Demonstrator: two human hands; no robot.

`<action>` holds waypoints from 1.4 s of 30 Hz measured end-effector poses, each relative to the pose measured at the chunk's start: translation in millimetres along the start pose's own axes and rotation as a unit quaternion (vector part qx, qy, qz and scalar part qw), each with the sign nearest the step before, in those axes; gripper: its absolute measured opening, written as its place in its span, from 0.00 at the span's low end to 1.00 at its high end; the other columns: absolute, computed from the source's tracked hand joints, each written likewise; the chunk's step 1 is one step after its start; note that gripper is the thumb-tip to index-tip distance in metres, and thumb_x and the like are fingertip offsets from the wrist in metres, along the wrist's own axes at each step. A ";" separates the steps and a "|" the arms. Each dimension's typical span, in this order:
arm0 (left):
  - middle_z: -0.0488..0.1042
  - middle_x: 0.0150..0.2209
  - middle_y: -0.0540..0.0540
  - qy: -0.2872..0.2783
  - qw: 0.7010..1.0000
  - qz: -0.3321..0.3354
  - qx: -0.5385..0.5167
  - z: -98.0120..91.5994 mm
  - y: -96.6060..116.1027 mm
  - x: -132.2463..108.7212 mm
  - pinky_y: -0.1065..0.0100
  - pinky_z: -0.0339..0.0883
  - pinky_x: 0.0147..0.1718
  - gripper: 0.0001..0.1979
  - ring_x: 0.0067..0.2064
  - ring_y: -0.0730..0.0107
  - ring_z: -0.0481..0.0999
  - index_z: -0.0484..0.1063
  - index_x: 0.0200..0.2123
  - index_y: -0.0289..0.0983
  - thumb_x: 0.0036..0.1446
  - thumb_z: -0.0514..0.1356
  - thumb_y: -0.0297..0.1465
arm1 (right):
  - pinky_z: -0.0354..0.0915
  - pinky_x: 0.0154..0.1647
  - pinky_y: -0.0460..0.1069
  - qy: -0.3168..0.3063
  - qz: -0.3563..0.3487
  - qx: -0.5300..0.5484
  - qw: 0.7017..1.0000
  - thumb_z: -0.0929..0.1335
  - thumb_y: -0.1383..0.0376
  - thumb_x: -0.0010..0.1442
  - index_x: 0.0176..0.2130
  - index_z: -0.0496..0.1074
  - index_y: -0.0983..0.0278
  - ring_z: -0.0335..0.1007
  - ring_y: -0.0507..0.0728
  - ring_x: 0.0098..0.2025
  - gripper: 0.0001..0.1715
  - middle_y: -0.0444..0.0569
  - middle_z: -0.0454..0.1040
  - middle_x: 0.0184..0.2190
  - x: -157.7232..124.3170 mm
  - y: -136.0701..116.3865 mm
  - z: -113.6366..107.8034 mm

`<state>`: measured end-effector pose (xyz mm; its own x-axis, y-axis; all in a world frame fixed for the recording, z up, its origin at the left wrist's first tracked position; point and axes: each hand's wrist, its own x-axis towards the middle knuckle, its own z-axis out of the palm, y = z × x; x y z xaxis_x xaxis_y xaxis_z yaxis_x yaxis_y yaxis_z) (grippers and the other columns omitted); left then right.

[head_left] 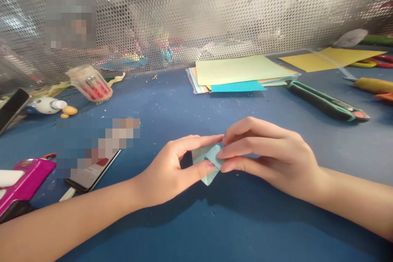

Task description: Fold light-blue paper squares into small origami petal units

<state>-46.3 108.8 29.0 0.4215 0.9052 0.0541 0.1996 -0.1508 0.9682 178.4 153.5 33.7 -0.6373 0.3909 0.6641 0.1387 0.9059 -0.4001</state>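
A small piece of folded light-blue paper (209, 175) is held up between both hands, over the blue table. My left hand (175, 168) grips it from the left, thumb across its front and fingers behind. From the right, my right hand (270, 153) pinches the paper's right edge and a raised flap between thumb and fingertips. Parts of the folds are hidden by the fingers.
Behind my hands lies a stack of coloured paper (236, 71). A green-black utility knife (328, 102) and a yellow sheet (331, 58) are to the right. On the left are a phone (92, 172), a tilted jar (92, 86) and a magenta tool (33, 180). Perforated metal (190, 8) stands behind.
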 end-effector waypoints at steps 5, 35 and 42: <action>0.80 0.48 0.48 0.011 0.999 -0.026 -0.025 0.6 0.6 1.4 0.67 0.70 0.46 0.24 0.48 0.62 0.77 0.76 0.59 0.47 0.59 0.69 0.37 | 0.73 0.38 0.44 -0.013 -0.007 0.005 1.000 0.71 0.65 0.66 0.36 0.80 0.65 0.75 0.50 0.35 0.08 0.50 0.74 0.36 0.6 0.8 0.5; 0.80 0.33 0.51 0.115 0.973 0.159 0.121 8.9 -7.3 -5.5 0.71 0.74 0.40 0.25 0.30 0.74 0.73 0.67 0.66 0.41 0.67 0.61 0.29 | 0.66 0.27 0.41 -0.045 0.151 0.090 0.983 0.70 0.63 0.66 0.31 0.70 0.63 0.66 0.47 0.26 0.12 0.41 0.71 0.25 3.4 -6.5 7.6; 0.80 0.35 0.52 0.118 0.959 0.207 0.153 10.7 -6.2 -6.3 0.73 0.74 0.42 0.23 0.31 0.75 0.74 0.68 0.64 0.43 0.67 0.59 0.26 | 0.62 0.25 0.41 -0.059 0.190 0.121 0.972 0.67 0.64 0.68 0.30 0.66 0.62 0.62 0.47 0.24 0.13 0.38 0.68 0.23 4.2 -12.3 7.7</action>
<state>-40.8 99.8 20.0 0.3155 0.8016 0.5079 0.3237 -0.5940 0.7365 168.2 142.8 36.5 -0.6601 0.6554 0.3670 0.2075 0.6287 -0.7494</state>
